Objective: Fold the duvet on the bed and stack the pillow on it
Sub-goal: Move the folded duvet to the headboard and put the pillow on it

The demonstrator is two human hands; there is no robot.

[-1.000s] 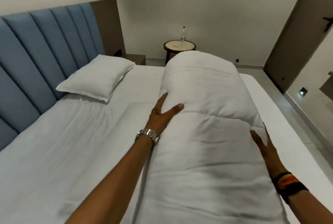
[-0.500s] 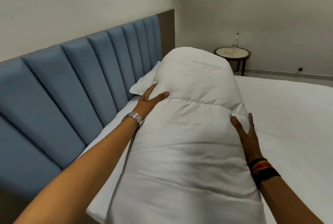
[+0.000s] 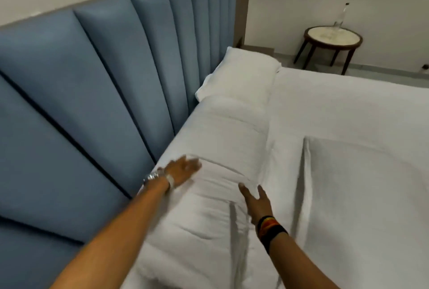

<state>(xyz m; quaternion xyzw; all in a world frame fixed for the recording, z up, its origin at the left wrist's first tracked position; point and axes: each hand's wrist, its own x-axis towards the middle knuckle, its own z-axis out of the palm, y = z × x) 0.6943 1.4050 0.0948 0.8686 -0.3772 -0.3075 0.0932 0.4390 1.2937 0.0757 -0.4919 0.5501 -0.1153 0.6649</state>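
Now the folded white duvet [image 3: 222,172] lies along the blue padded headboard [image 3: 97,93] at centre frame, its far end touching the pillow [image 3: 241,75] on the bed [image 3: 348,149]. Left hand [image 3: 183,170], motion-blurred, rests flat and spread on its near edge; right hand [image 3: 256,202] presses open-palmed on its right side, gripping nothing

Head cam, downward, close over bed [image 3: 348,149]
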